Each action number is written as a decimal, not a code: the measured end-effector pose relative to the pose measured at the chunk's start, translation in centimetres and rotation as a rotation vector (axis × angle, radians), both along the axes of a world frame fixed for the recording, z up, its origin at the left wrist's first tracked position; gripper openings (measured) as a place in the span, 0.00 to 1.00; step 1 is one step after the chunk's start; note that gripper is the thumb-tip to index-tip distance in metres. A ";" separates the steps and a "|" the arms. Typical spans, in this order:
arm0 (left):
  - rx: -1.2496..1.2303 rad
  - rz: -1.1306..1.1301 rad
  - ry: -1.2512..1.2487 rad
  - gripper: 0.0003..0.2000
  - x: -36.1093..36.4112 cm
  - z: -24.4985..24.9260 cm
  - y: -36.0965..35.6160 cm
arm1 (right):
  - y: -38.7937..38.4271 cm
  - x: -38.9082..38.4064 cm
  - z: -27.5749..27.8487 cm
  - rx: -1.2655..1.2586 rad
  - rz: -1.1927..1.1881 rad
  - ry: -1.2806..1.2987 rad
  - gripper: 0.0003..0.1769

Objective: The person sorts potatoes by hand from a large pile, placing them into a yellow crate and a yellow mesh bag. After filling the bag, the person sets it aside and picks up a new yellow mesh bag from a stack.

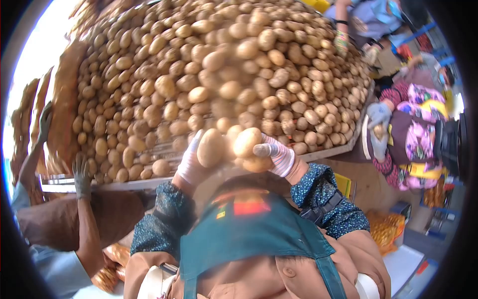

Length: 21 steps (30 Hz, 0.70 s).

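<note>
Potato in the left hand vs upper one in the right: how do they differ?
The left potato, in the left hand, looks duller tan; the upper right potato, in the right hand, looks yellower.
The left potato shows nearly upright; the upper right potato slants.
Shared: both look smooth-skinned and rounded.

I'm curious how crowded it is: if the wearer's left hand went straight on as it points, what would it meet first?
Beyond the left hand, probably the heaped potatoes; exactly how near they are is unclear.
</note>
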<state>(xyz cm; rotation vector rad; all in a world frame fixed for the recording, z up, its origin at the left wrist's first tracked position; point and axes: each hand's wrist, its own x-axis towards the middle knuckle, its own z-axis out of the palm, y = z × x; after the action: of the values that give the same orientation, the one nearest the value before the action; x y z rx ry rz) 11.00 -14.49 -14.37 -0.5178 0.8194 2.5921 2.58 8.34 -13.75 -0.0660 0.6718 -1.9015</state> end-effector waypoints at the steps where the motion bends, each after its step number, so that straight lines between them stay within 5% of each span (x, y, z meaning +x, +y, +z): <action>1: -0.377 -0.040 0.153 0.30 0.2 0.1 1.7 | 1.3 0.6 -0.2 -0.016 -0.043 -0.007 0.28; 5: -0.842 -0.562 0.264 0.39 -1.4 0.2 8.0 | 8.1 3.2 -0.7 -0.010 -0.227 -0.044 0.33; 8: -0.209 -0.539 -0.055 0.37 -1.2 -3.2 13.5 | 13.4 6.3 -5.1 -0.017 -0.380 -0.061 0.28; 11: 0.695 -0.343 -0.794 0.34 -0.8 -8.9 17.5 | 19.0 10.3 -5.7 0.022 -0.554 -0.161 0.26; 13: 0.532 -0.547 -0.718 0.31 -1.1 -5.0 22.6 | 22.7 13.1 -5.4 0.024 -0.665 -0.244 0.25; 14: -0.034 -0.832 -0.230 0.29 -1.1 -1.5 25.9 | 24.0 14.5 -7.2 0.028 -0.733 -0.222 0.24; 19: -0.134 -1.119 -0.042 0.30 0.2 -11.9 33.2 | 30.1 20.1 -6.1 0.111 -1.065 -0.450 0.22; 21: 0.177 -1.096 -0.375 0.24 -0.8 -11.2 37.1 | 32.5 20.6 -9.3 0.181 -1.164 -0.530 0.23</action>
<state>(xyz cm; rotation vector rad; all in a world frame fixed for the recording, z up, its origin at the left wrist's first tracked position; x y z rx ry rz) 10.19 22.65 -25.57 -0.3345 0.5072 1.4764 23.16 40.82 -23.08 1.1250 0.5306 -2.7430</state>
